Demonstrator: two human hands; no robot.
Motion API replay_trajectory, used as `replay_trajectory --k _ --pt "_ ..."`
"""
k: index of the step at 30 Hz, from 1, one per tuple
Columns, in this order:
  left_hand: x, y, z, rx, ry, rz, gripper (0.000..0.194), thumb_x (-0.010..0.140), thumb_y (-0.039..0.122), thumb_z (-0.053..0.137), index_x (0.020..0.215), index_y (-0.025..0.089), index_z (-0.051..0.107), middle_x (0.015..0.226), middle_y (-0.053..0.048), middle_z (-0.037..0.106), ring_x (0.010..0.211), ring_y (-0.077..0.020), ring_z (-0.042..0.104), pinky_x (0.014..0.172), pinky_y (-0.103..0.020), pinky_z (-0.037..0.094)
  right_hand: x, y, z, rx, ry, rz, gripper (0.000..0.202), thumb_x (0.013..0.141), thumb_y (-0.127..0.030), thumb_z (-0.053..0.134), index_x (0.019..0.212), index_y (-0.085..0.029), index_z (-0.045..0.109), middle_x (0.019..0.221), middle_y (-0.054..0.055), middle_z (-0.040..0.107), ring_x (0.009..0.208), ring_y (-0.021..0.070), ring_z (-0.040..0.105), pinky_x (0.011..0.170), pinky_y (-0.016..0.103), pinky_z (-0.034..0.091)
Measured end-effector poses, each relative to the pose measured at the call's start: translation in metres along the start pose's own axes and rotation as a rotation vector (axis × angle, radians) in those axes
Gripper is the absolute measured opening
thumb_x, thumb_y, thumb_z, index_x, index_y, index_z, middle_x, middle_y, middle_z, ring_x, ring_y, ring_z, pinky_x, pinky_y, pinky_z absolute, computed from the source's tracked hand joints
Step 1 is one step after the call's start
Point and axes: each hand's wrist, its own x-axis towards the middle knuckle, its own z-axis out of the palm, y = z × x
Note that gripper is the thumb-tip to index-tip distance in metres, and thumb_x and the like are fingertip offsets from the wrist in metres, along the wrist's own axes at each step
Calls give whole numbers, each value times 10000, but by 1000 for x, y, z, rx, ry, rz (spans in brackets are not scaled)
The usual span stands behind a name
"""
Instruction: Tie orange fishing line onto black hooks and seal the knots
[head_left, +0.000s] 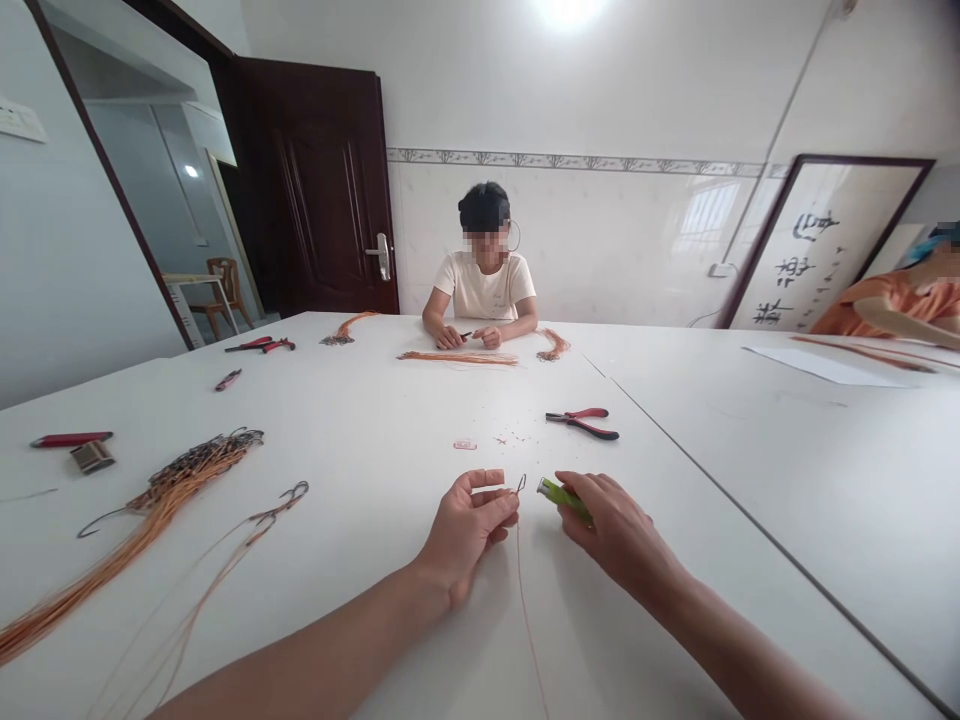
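Note:
Between thumb and fingers, my left hand (pixel 474 515) pinches a fish hook (pixel 522 483), its bent metal end showing past the fingertips. From the hook an orange line (pixel 527 615) runs down toward the table's near edge. A green lighter (pixel 564 497) is gripped in my right hand (pixel 619 520), its metal top pointing left at the hook with a small gap between. No flame shows. On the left lies a bundle of hooks (pixel 196 468) tied to orange lines, and nearer to me a few more hooks (pixel 279 508) with lines.
Red-handled pliers (pixel 585 421) lie beyond my right hand, near small scraps (pixel 517 438) and a red-edged tag (pixel 465 445). A red tool (pixel 71 440) and a small box (pixel 92 457) lie far left. Across the white table (pixel 712 560) sits a person (pixel 484 280); another person (pixel 892 300) is far right.

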Motion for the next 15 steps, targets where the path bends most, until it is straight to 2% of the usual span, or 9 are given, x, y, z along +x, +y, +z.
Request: replay_trajectory --k 4,7,11,15 --pt "0 0 0 6 -12 2 336 666 286 656 959 223 503 793 -5 545 704 -95 519 699 -256 382 2 -6 -5 423 1 255 276 768 -343 419 957 -205 566 770 49 578 616 147 511 500 251 337" --pt "0 0 1 39 -23 12 308 670 271 648 937 211 507 776 -7 547 701 -98 513 684 -254 374 1 -11 -7 580 -72 381 284 766 -385 419 900 -190 577 708 27 538 569 119 462 508 242 341" --pt "-2 0 1 98 -44 19 282 677 267 634 924 210 511 761 -4 550 691 -102 508 664 -253 362 -3 -19 -5 548 -72 453 273 732 -431 478 852 -209 581 602 -23 434 528 92 356 469 207 299" --pt "-4 0 2 140 -98 23 263 681 255 622 912 212 504 729 11 539 686 -106 512 656 -255 355 -5 -23 -3 452 -18 378 270 745 -431 473 881 -228 587 550 -40 407 493 83 331 462 196 288"
